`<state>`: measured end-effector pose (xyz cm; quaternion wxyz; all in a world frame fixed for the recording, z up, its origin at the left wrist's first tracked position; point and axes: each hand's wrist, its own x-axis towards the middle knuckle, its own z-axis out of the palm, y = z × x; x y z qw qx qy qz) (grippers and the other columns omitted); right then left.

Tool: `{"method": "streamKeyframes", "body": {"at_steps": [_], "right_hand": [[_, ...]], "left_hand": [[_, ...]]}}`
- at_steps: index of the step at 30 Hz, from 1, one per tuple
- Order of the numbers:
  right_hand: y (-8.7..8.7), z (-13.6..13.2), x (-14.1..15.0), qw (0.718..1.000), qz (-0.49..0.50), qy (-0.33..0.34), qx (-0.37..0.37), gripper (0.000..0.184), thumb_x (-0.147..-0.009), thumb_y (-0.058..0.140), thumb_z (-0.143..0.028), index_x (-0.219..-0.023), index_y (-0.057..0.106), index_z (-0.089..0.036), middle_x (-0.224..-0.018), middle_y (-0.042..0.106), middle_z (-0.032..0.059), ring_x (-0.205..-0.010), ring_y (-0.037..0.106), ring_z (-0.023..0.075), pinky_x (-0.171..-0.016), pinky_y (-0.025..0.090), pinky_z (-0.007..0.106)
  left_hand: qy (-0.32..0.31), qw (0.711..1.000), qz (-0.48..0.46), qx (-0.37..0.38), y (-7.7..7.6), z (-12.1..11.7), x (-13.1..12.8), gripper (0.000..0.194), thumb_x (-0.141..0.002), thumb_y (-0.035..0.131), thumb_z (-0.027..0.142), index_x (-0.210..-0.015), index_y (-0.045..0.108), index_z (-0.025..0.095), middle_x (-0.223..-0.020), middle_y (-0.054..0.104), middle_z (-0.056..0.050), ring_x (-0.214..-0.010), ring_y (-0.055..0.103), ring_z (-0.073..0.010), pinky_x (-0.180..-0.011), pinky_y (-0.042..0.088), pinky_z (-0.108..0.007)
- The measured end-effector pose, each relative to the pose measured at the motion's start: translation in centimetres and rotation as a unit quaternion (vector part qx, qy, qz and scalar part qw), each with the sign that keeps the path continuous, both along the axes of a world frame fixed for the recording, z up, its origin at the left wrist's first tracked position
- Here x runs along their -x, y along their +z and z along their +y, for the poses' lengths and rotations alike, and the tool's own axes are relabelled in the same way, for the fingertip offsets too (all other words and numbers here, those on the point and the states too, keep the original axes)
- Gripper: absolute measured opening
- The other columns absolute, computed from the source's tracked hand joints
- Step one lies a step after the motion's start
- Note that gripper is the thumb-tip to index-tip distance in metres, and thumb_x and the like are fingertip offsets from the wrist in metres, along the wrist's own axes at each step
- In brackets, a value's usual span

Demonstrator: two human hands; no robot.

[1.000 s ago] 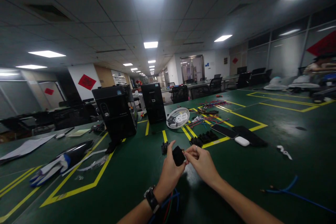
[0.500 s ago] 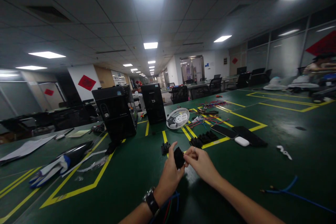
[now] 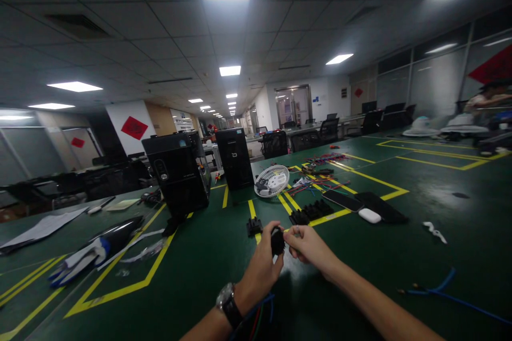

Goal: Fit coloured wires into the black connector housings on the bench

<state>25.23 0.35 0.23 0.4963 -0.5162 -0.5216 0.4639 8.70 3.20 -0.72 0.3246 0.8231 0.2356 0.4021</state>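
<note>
My left hand (image 3: pixel 262 266), with a watch on its wrist, grips a small black block-shaped part (image 3: pixel 277 241) between thumb and fingers over the green table (image 3: pixel 400 256). My right hand (image 3: pixel 306 245) is pinched closed right beside that part, touching its right side; what its fingertips hold is too small to make out. A bundle of coloured wires (image 3: pixel 256 314) hangs under my left wrist. Another small black part (image 3: pixel 254 226) lies on the table just beyond my hands.
Two black computer towers (image 3: pixel 178 173) stand at the back, a white fan grille (image 3: pixel 272 180) beside them. A row of black parts (image 3: pixel 310 210), a phone (image 3: pixel 343 200), a white case (image 3: pixel 368 215), loose coloured wires (image 3: pixel 316 184), a blue cable (image 3: pixel 440 285) and gloves (image 3: pixel 80 261) lie around.
Both hands have dropped slightly and moved away from me. The black part has turned in my left hand and now shows a narrower side.
</note>
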Motion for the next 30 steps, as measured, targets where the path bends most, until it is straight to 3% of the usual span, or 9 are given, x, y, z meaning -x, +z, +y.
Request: {"method": "streamKeyframes", "body": {"at_steps": [4,8,13,19,23,25,26,28,30], "right_hand": [[0.1,-0.2,0.9,0.996,0.069,0.041,-0.03,0.048,-0.073,0.062,-0.065,-0.075,0.045,-0.02,-0.041,0.046,-0.0101,-0.033,0.029,0.0044,-0.035,0.02,0.017],[-0.1,-0.6,2.6,0.992,0.093,0.074,-0.044,0.047,-0.074,0.061,-0.065,-0.077,0.042,-0.022,-0.045,0.045,-0.0112,-0.034,0.031,0.005,-0.035,0.022,0.017],[0.1,-1.1,3.2,0.995,-0.019,0.087,-0.052,0.045,-0.087,0.047,-0.058,-0.065,0.05,-0.018,-0.043,0.044,-0.0074,-0.036,0.034,0.006,-0.038,0.026,0.018],[3.5,-2.5,2.2,0.992,-0.093,0.059,-0.066,0.036,-0.091,0.049,-0.034,-0.062,0.061,-0.015,-0.044,0.046,-0.0059,-0.04,0.036,0.0069,-0.043,0.027,0.019],[2.6,-2.8,2.9,0.953,-0.274,-0.014,-0.127,0.039,-0.095,0.041,-0.027,-0.066,0.064,-0.016,-0.051,0.055,-0.0017,-0.049,0.05,0.0105,-0.052,0.033,0.021],[0.9,-2.9,3.8,0.924,-0.356,-0.004,-0.137,0.038,-0.094,0.042,-0.024,-0.064,0.065,-0.016,-0.055,0.06,0.0013,-0.054,0.054,0.0124,-0.054,0.033,0.023],[0.2,-3.0,4.4,0.915,-0.379,0.018,-0.137,0.037,-0.094,0.044,-0.023,-0.064,0.066,-0.016,-0.056,0.062,0.0023,-0.054,0.055,0.0131,-0.055,0.033,0.023],[-0.8,-3.4,5.5,0.898,-0.409,0.059,-0.153,0.035,-0.094,0.044,-0.023,-0.068,0.067,-0.016,-0.061,0.064,0.0041,-0.058,0.057,0.0145,-0.056,0.035,0.024],[-1.0,-3.8,6.2,0.866,-0.454,0.078,-0.195,0.034,-0.096,0.042,-0.024,-0.078,0.069,-0.015,-0.074,0.067,0.0066,-0.071,0.061,0.0172,-0.065,0.039,0.025]], "left_hand": [[-0.019,0.994,-0.065,0.085,1.7,-0.5,0.6,0.058,-0.084,0.058,0.024,-0.134,0.029,0.023,-0.123,0.057,-0.009,-0.113,0.056,-0.021,-0.101,0.041,-0.038],[0.032,0.959,-0.222,0.173,2.4,0.0,0.0,0.033,-0.093,0.043,0.041,-0.121,0.037,0.024,-0.09,0.065,-0.003,-0.085,0.065,-0.017,-0.08,0.05,-0.032],[0.028,0.938,-0.275,0.21,2.3,0.9,-0.6,0.025,-0.088,0.05,0.04,-0.105,0.041,0.025,-0.07,0.061,0.004,-0.064,0.062,-0.0134,-0.06,0.048,-0.023],[0.081,0.904,-0.324,0.267,2.6,0.2,-1.4,0.038,-0.08,0.053,0.028,-0.113,0.034,0.026,-0.072,0.06,0.006,-0.057,0.062,-0.0116,-0.063,0.051,-0.026],[0.078,0.852,-0.409,0.316,5.4,2.5,-1.6,0.04,-0.08,0.041,0.023,-0.117,0.026,0.028,-0.067,0.057,0.007,-0.055,0.062,-0.0134,-0.062,0.052,-0.03],[0.132,0.821,-0.456,0.317,7.3,5.2,-0.9,0.038,-0.08,0.034,0.02,-0.116,0.027,0.026,-0.064,0.056,0.006,-0.053,0.061,-0.0133,-0.063,0.053,-0.033],[0.15,0.823,-0.463,0.294,8.2,6.7,-0.5,0.036,-0.08,0.033,0.019,-0.115,0.029,0.025,-0.064,0.056,0.006,-0.055,0.063,-0.0135,-0.066,0.054,-0.034],[0.154,0.872,-0.377,0.273,8.9,9.2,0.1,0.034,-0.081,0.032,0.018,-0.115,0.031,0.022,-0.067,0.059,0.004,-0.061,0.066,-0.015,-0.07,0.054,-0.036],[0.143,0.914,-0.27,0.268,8.2,10.7,0.0,0.03,-0.082,0.035,0.02,-0.112,0.037,0.019,-0.067,0.062,0.001,-0.063,0.067,-0.0165,-0.068,0.054,-0.035]]}}
